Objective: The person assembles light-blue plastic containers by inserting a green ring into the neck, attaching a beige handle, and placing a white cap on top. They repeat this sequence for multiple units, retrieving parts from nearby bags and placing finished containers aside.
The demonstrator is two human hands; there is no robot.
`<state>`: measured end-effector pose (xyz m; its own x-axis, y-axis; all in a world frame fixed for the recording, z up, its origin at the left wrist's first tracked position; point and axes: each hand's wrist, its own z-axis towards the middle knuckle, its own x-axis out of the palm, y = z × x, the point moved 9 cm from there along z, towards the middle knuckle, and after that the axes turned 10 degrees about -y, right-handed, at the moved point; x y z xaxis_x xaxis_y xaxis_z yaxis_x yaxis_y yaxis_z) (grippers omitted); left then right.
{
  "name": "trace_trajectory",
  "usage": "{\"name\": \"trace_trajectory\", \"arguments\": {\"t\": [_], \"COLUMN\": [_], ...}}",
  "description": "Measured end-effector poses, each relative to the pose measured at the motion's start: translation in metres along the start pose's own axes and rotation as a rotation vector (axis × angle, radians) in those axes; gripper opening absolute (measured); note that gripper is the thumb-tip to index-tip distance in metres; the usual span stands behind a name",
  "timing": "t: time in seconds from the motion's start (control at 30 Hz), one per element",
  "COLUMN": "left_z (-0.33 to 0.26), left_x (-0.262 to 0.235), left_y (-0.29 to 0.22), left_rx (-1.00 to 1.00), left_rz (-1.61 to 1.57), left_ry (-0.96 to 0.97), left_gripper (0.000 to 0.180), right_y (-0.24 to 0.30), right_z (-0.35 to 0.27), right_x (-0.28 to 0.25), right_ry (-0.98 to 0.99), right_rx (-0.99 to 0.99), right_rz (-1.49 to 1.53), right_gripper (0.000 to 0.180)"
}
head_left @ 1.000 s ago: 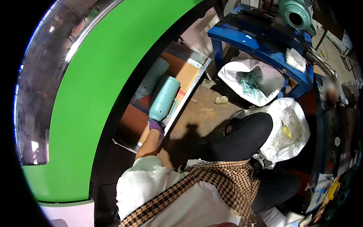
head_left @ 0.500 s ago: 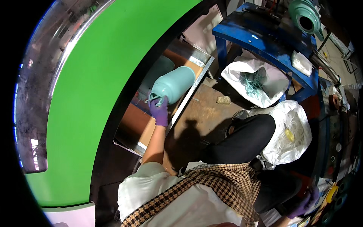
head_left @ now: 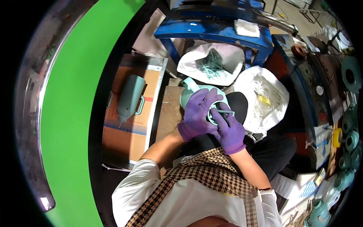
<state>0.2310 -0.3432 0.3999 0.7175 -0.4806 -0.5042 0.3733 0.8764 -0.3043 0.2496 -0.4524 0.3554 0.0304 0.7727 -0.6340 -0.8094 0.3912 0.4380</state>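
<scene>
A mint-green plastic jug (head_left: 184,98) with a side handle (head_left: 191,84) is held over my lap, its round mouth (head_left: 210,118) toward me. My purple-gloved left hand (head_left: 197,111) wraps the body near the mouth, covering much of it. With fingers bent into the mouth, my gloved right hand (head_left: 230,132) grips a thin loop of the same green at the rim. Whether that loop is still joined to the jug is hidden. To the left, a second jug (head_left: 130,98) with a handle lies on its side on cardboard in a metal-edged tray (head_left: 160,72).
A white sack (head_left: 236,56) of green strips stands under a blue table (head_left: 211,32). Nearer is another white sack (head_left: 281,98) with clear rings and a yellow piece. A green machine panel (head_left: 75,113) curves along the left; several green parts (head_left: 344,178) line the right edge.
My left hand has brought the jug from the tray to over my lap. From the lower right, my right hand has come up to its mouth. The view has turned rightward.
</scene>
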Motion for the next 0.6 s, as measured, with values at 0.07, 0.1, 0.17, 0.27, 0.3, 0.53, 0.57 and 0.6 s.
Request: {"name": "trace_trajectory", "arguments": {"t": [0.07, 0.1, 0.17, 0.27, 0.3, 0.53, 0.57, 0.6], "left_z": [0.007, 0.009, 0.011, 0.013, 0.011, 0.013, 0.01, 0.016], "left_x": [0.01, 0.014, 0.022, 0.026, 0.03, 0.038, 0.039, 0.039], "left_y": [-0.001, -0.009, -0.022, -0.017, -0.014, -0.027, -0.028, -0.024], "left_rx": [-0.056, -0.038, 0.006, 0.004, 0.003, 0.111, 0.117, 0.117], "left_rz": [-0.115, -0.119, -0.12, -0.135, -0.146, -0.21, -0.206, -0.222], "left_ry": [0.081, 0.121, 0.187, 0.204, 0.206, 0.273, 0.288, 0.223], "left_gripper": [0.087, 0.086, 0.083, 0.077, 0.076, 0.052, 0.05, 0.049], "right_y": [-0.006, -0.011, -0.015, -0.019, -0.021, -0.029, -0.029, -0.037], "right_z": [0.001, -0.007, -0.014, -0.012, -0.012, -0.03, -0.032, -0.031], "right_x": [-0.008, -0.011, -0.018, -0.014, -0.011, 0.012, 0.013, 0.023], "right_ry": [-0.071, -0.091, -0.137, -0.099, -0.055, 0.065, 0.081, 0.156], "right_rx": [-0.04, -0.043, -0.066, -0.056, -0.049, 0.015, 0.007, 0.054], "right_rz": [0.032, 0.036, 0.044, 0.018, 0.002, -0.043, -0.043, -0.048], "right_gripper": [0.063, 0.063, 0.063, 0.056, 0.054, 0.026, 0.026, 0.027]}}
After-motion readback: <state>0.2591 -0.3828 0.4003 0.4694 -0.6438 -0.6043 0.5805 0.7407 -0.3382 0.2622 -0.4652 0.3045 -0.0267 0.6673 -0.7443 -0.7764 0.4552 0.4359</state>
